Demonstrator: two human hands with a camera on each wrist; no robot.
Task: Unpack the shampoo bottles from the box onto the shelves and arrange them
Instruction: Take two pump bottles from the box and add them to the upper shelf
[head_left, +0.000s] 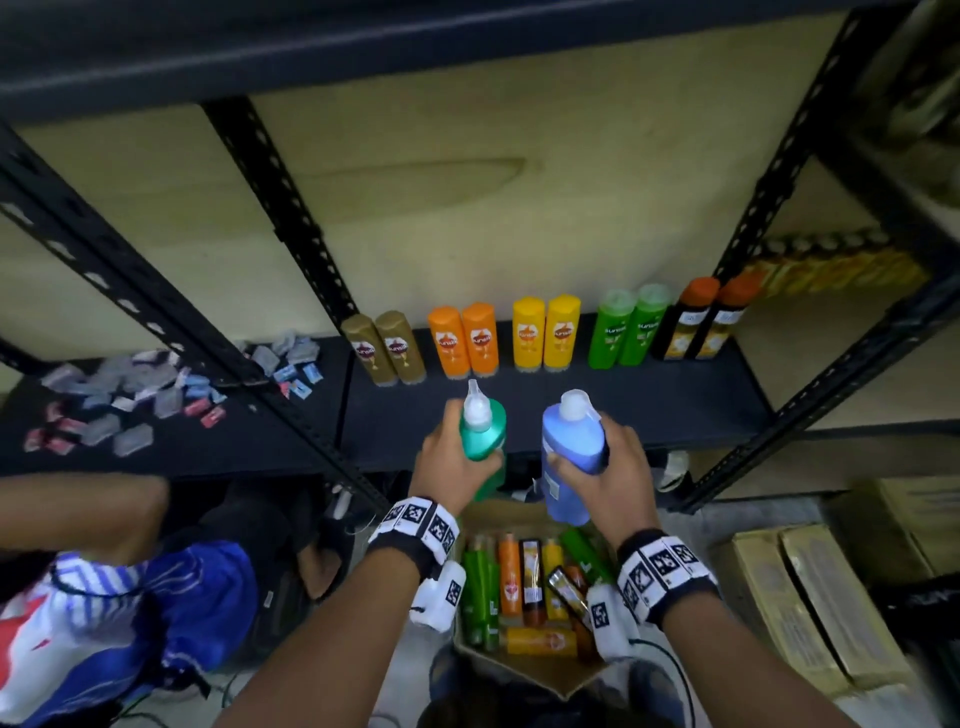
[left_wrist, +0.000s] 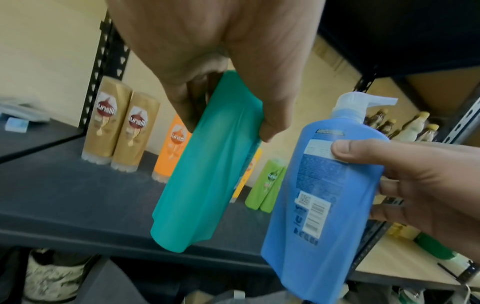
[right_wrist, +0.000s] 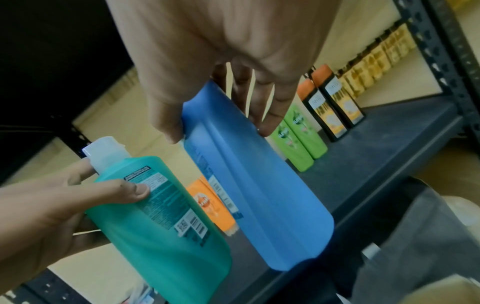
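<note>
Bare shelf (head_left: 649, 415) before bottle row (head_left: 530, 338)

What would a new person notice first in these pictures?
First, the two big pump bottles held up in front of the dark shelf: the left hand grips a teal bottle, the right hand a blue bottle. Behind them, smaller bottles stand at the back of the shelf in colour pairs: gold, orange, yellow, green and dark. Below the hands, an open box holds more bottles.
</note>
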